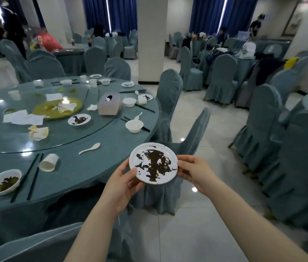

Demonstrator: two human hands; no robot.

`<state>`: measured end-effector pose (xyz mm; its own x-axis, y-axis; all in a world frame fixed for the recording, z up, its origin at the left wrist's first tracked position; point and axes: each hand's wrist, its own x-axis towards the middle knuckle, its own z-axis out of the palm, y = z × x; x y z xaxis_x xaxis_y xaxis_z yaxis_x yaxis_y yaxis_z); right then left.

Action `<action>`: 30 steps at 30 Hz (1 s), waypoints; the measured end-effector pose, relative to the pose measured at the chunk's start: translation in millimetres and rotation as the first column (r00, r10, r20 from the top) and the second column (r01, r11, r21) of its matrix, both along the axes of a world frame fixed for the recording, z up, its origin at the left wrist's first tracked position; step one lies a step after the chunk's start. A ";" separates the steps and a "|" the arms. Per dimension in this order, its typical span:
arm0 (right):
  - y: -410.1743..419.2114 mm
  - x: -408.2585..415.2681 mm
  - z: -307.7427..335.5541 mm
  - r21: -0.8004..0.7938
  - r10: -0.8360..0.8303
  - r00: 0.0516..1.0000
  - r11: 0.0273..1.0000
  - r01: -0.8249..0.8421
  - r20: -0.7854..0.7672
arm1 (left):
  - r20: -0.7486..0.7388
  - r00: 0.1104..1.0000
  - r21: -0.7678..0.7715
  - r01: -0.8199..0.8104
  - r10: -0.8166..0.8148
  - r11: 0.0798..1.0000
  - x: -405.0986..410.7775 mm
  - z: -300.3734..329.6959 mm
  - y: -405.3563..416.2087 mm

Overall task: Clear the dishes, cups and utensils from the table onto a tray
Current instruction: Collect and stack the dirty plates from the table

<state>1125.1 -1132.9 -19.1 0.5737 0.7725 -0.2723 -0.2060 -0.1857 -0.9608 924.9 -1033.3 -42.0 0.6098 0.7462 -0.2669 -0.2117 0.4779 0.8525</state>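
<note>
Head view, the only one: I hold a small round white plate smeared with dark sauce (pixel 153 163) off the table, out past its right edge, above the seat of a grey-blue covered chair (pixel 170 103) and the tiled floor. My left hand (pixel 120 183) pinches the plate's near-left rim, thumb on top and fingers curled under; my right hand (pixel 194 172) grips the right rim the same way. So both hands are clamped on the one plate, well apart from each other across it.

No tray shows anywhere here, so I cannot tell where this plate is to go.

On the round blue-grey table (pixel 85 167), much is left. At the near edge lie a tipped white paper cup (pixel 48 162), a pair of black chopsticks (pixel 29 175) and a white bowl with green scraps (pixel 2 181). A white ceramic spoon (pixel 89 148) lies just inside the right edge, and another white bowl (pixel 134 126) sits farther along it. On the glass turntable stand a sauce-stained dish (pixel 79 119), crumpled napkins (pixel 23 118) and a tissue box (pixel 109 104).

Risks, as I judge them: the plate is held only by its rims, so a tilt would run the sauce onto the chair cover or the floor. Slick fingers could let it slip and break on the tiles.
</note>
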 end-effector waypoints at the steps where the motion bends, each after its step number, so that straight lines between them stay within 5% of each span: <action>1: -3.2 21.4 2.8 -0.004 -0.001 1.000 1.000 0.001 -0.011 | 0.012 1.000 -0.005 -0.001 0.001 1.000 21.6 -0.6 -1.5; 17: -41.8 296.7 -21.8 -0.076 -0.206 0.974 0.977 0.199 -0.099 | 0.037 0.999 -0.094 -0.003 0.007 0.996 288.6 -22.9 26.7; 30: 88.0 559.7 5.2 -0.060 -0.162 0.987 0.985 0.163 0.018 | 0.106 0.994 -0.069 -0.015 0.022 0.998 558.9 -15.8 175.9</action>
